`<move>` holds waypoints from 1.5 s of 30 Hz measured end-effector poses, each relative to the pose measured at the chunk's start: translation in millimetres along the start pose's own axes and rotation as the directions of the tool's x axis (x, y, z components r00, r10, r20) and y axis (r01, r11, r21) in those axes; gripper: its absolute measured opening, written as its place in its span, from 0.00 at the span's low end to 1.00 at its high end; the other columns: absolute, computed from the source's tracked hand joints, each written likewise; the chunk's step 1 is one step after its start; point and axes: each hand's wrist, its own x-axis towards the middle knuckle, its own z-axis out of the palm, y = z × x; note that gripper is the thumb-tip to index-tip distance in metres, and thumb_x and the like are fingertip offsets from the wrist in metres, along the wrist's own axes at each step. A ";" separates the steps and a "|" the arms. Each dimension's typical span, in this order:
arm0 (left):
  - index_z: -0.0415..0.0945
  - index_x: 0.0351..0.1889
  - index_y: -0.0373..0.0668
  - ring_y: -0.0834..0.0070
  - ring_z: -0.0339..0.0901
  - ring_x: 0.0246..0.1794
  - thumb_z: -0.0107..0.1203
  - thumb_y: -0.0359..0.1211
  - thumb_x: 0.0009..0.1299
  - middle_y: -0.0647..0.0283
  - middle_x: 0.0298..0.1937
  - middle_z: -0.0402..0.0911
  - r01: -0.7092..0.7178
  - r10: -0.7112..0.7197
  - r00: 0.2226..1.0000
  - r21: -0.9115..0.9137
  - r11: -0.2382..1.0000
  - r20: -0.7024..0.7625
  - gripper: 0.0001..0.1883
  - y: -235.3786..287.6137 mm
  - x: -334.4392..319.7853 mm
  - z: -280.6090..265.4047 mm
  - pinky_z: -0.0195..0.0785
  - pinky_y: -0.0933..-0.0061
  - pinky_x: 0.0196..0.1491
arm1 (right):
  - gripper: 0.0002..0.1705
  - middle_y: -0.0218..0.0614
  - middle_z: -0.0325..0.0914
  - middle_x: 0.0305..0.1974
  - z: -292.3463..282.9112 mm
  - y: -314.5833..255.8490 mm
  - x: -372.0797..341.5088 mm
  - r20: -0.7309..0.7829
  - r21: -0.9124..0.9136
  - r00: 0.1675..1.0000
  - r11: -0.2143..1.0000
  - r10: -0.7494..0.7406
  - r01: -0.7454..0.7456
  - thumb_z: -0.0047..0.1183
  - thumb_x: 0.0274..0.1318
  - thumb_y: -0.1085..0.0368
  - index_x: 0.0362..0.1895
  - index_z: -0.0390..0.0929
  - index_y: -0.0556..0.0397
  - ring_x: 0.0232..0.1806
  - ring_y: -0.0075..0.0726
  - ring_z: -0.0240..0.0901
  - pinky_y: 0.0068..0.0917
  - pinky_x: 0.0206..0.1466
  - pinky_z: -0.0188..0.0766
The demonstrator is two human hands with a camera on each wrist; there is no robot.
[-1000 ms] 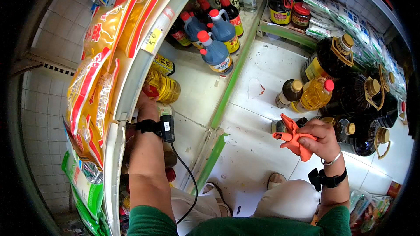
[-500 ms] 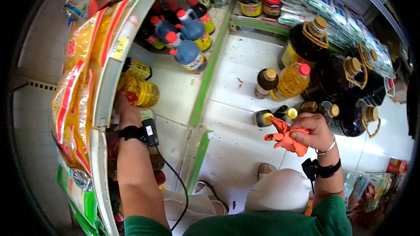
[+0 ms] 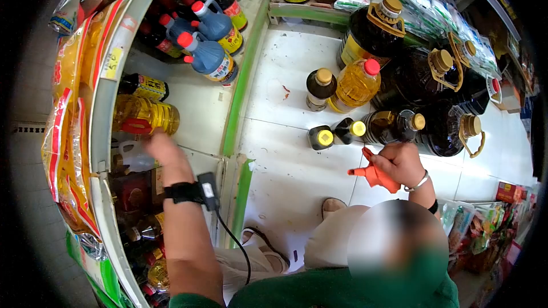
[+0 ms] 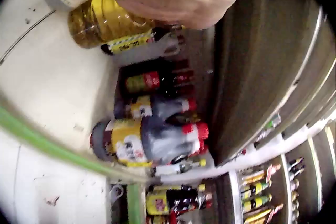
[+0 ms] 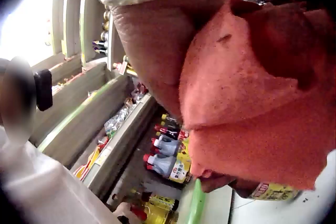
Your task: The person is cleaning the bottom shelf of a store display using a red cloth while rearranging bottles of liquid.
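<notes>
My left hand (image 3: pixel 166 157), blurred, is at the lower shelf beside a bottle of yellow oil (image 3: pixel 162 117) with a red part near its neck. The fingertips lie just below that red part, apart from a grip on it. In the left wrist view the palm covers the top, with the oil bottle (image 4: pixel 86 22) behind it and the fingers hidden. A pale translucent jug (image 3: pixel 136 157) stands by the hand. My right hand (image 3: pixel 404 165) grips a crumpled orange cloth (image 3: pixel 377 177) above the floor; the cloth (image 5: pixel 252 98) fills much of the right wrist view.
Blue-grey bottles with red caps (image 3: pixel 208 60) stand farther along the shelf, whose green edge (image 3: pixel 237 102) borders the tiled floor. Large dark jugs (image 3: pixel 425 68) and a golden oil bottle (image 3: pixel 357 85) stand on the floor. Yellow packets (image 3: pixel 80 114) hang over the shelf's upper ledge at left.
The head view has shifted right. My left hand has drawn back from the red part of the oil bottle, which now shows more fully. The right hand still grips the cloth.
</notes>
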 end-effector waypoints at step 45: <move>0.75 0.45 0.43 0.73 0.72 0.47 0.66 0.36 0.57 0.64 0.47 0.75 -0.027 -0.029 0.985 0.319 0.947 0.168 0.20 99.6 -25.9 -49.4 0.74 0.68 0.34 | 0.28 0.41 0.78 0.23 86.6 42.5 34.2 -0.030 -0.172 0.966 0.950 0.258 -0.259 0.60 0.45 0.50 0.49 0.73 0.51 0.25 0.50 0.76 0.41 0.28 0.72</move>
